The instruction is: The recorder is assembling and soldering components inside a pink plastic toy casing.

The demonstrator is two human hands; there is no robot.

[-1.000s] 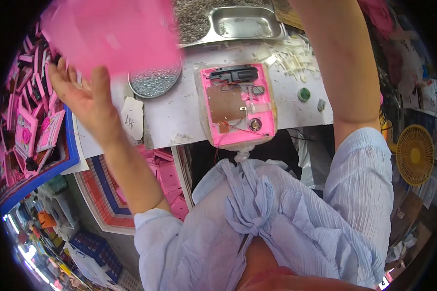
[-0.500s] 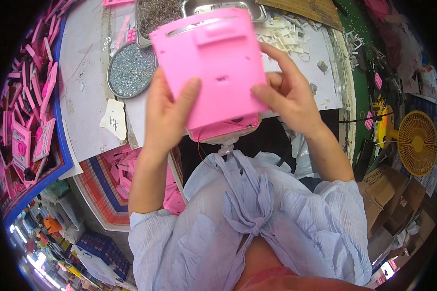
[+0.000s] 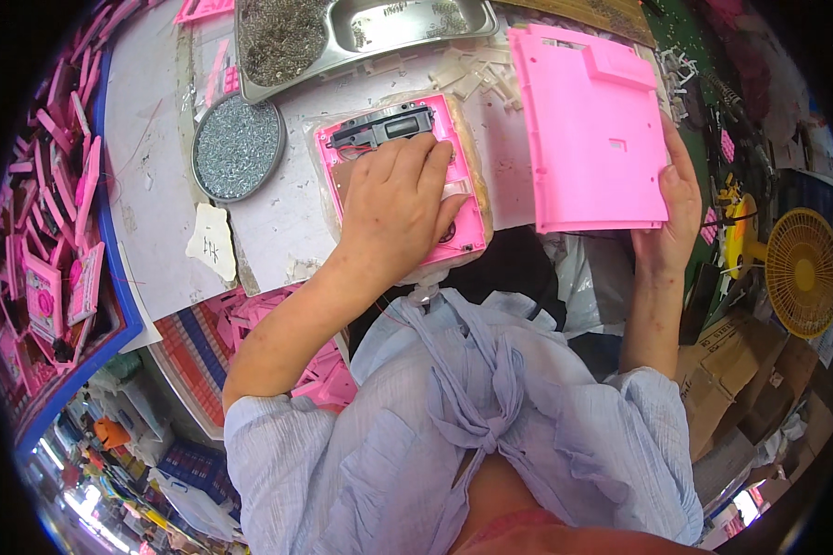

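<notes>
My right hand grips the right edge of a flat pink plastic panel, holding it up to the right of the work spot. The panel has a raised block near its top and a small slot in the middle. In front of me lies an open pink housing on a plastic-wrapped pad. A black part with a small window sits along the housing's far side, with red wires beside it. My left hand lies over the housing's middle, fingers bent, thumb apart, covering what is beneath.
A round dish of small metal pieces stands left of the housing, near a torn white scrap. Beyond is a metal tray of small parts. Pink pieces fill a blue-edged bin at left. A yellow fan stands at right.
The panel, held in both hands before, has moved right and is in my right hand alone. My left hand has come down onto the housing, whose inside now shows.
</notes>
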